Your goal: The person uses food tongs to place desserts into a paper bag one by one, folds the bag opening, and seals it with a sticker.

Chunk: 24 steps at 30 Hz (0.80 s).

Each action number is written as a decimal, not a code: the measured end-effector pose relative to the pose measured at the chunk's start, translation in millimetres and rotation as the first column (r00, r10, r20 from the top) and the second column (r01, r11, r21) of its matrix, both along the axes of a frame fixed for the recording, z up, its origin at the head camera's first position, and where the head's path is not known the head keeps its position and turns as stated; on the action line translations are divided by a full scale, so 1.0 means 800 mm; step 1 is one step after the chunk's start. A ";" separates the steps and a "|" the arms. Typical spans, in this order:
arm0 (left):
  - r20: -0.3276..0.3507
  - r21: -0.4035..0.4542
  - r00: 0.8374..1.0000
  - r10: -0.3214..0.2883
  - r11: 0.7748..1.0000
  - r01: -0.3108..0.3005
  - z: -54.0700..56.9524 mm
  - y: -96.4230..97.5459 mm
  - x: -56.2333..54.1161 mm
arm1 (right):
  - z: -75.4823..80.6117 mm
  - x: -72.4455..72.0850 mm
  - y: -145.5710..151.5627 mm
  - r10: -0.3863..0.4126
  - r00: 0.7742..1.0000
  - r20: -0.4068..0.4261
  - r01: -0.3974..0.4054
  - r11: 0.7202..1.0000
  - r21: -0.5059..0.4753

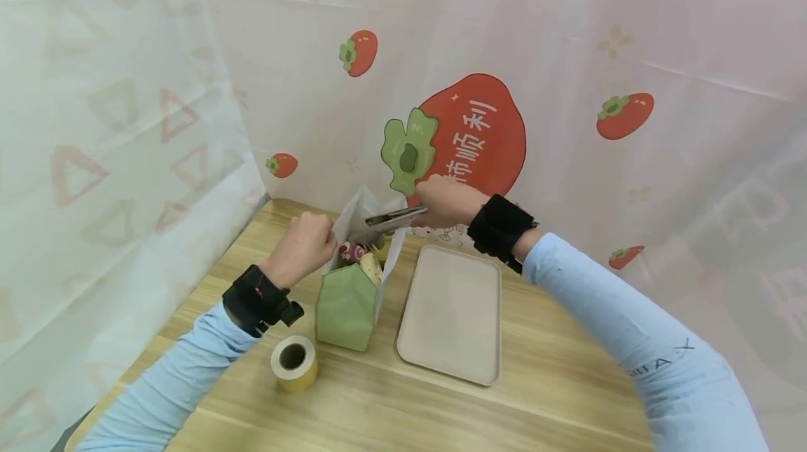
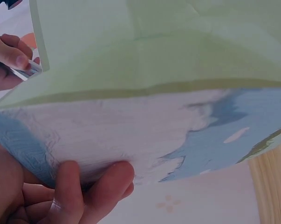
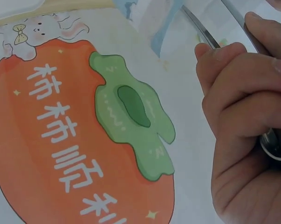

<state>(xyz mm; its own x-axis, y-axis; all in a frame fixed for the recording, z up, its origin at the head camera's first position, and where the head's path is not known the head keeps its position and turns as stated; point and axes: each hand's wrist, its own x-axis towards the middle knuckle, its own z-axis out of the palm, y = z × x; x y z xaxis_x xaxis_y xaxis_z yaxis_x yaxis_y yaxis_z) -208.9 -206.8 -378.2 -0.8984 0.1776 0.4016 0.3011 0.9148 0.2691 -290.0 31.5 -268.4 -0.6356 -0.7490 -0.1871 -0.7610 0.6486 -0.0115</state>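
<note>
A green paper bag (image 1: 345, 308) stands upright on the table, its mouth spread. My left hand (image 1: 304, 245) grips the bag's left rim; the fingers (image 2: 110, 184) curl at the paper's edge in the left wrist view. Inside the bag lie a purple swirl roll (image 1: 352, 251) and a pale elongated pastry (image 1: 370, 268), with something yellow behind. Metal tongs (image 1: 396, 216) are held in my right hand (image 1: 450, 198), above the bag's right side. Their ends reach down into the mouth; whether they touch a pastry I cannot tell.
A beige rectangular tray (image 1: 450, 315) lies right of the bag. In front of the bag, to the left, stands a roll of yellow tape (image 1: 295, 364). A printed curtain (image 1: 567, 179) hangs close behind the wooden table (image 1: 391, 410).
</note>
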 end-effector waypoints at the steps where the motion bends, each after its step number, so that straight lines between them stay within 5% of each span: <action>1: 0.003 0.000 1.000 0.002 1.000 -0.002 0.000 0.000 0.000 | 0.003 0.002 0.004 -0.005 1.000 -0.002 0.005 1.000 -0.011; 10: 0.004 0.015 1.000 -0.003 1.000 0.003 -0.001 -0.003 -0.006 | 0.013 0.030 0.066 -0.050 0.998 0.033 0.057 0.966 -0.252; 16: 0.012 0.046 1.000 -0.013 0.999 0.012 -0.005 -0.005 -0.004 | -0.011 0.055 0.116 -0.067 0.997 0.030 0.073 0.888 -0.454; 24: 0.021 0.066 1.000 -0.016 0.998 0.015 -0.002 -0.003 -0.005 | -0.056 0.089 0.180 -0.193 0.965 0.178 0.261 0.781 -0.567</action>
